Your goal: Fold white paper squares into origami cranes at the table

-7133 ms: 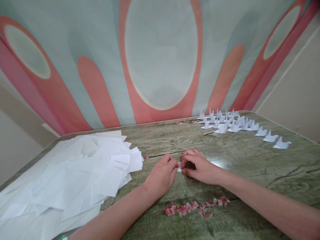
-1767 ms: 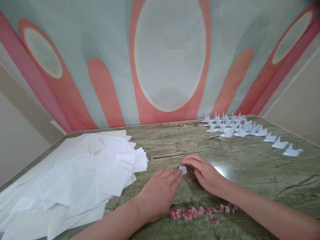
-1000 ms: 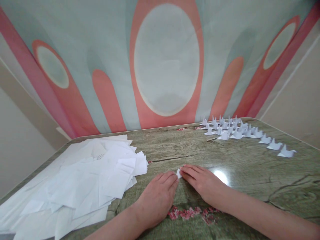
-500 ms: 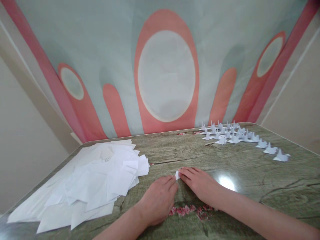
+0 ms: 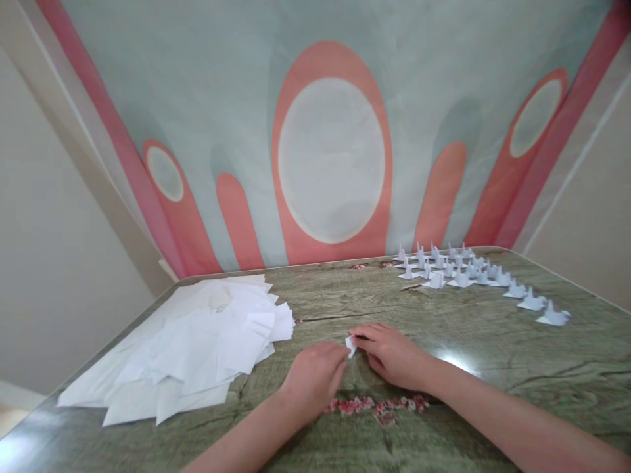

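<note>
Between my two hands, near the middle of the table, is a small folded piece of white paper (image 5: 351,345). My left hand (image 5: 318,371) pinches its left side, the fingertips closed together. From the right, my right hand (image 5: 389,351) grips the paper's other edge between thumb and fingers. Most of the paper's lower part and the exact finger contact are hidden by the hands. At the far right stand several folded white paper cranes (image 5: 461,278) in loose rows.
A wide, overlapping pile of white paper sheets (image 5: 197,348) covers the left of the wood-patterned table (image 5: 315,295). Pink flower prints (image 5: 365,405) mark its surface near my wrists. Behind the far edge rises a wall covering (image 5: 330,157) with orange arches.
The folded paper now shows more between my fingers and looks tilted. My right fingers have shifted slightly. The whole view has moved a little with my head.
</note>
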### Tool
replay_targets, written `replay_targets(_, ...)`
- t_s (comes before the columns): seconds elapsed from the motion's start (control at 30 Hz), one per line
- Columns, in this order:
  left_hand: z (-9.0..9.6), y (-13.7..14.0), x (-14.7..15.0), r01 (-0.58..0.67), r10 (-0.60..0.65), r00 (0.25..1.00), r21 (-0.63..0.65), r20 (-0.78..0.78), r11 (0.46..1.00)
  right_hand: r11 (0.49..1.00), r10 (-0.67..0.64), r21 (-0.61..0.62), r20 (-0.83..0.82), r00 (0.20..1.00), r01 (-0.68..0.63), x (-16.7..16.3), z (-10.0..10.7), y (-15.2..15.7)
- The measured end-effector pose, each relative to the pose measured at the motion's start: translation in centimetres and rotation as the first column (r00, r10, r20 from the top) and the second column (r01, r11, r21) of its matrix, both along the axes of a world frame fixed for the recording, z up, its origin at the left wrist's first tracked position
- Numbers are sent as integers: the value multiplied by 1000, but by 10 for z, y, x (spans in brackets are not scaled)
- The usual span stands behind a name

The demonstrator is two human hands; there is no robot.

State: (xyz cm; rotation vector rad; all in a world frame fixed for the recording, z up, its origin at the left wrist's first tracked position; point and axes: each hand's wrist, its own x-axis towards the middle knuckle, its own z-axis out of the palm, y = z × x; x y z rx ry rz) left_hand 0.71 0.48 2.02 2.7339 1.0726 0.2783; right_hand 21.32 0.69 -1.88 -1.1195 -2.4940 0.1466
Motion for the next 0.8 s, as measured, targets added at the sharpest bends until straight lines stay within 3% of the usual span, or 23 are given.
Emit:
replay_targets(0.1, -10, 22, 9, -144, 150, 976, -50, 158, 988, 999, -42, 14, -40, 998, 43, -2, 3, -3)
replay_targets(0.23, -23, 46, 21, -206, 237, 953, -169, 190, 964, 998, -55, 30, -84, 995, 58, -3, -3, -1)
replay_targets(0.37, -32, 56, 25, -196, 246, 946, -235, 210, 952, 999, -49, 7, -141, 989, 50, -3, -9, 3)
replay_targets(0.5, -35, 60, 29, -152, 252, 929, -339, 273, 928, 990, -125, -89, -255, 959, 106, -2, -12, 8)
replay_targets(0.67, -33, 60, 41, -86, 280, 874, -440, 398, 894, 937, -303, -314, -516, 801, 153, 1, -13, 14)
replay_targets(0.8, -35, 60, 48, -17, 370, 756, -548, 541, 836, 914, -348, -382, -570, 744, 135, 4, -9, 18)
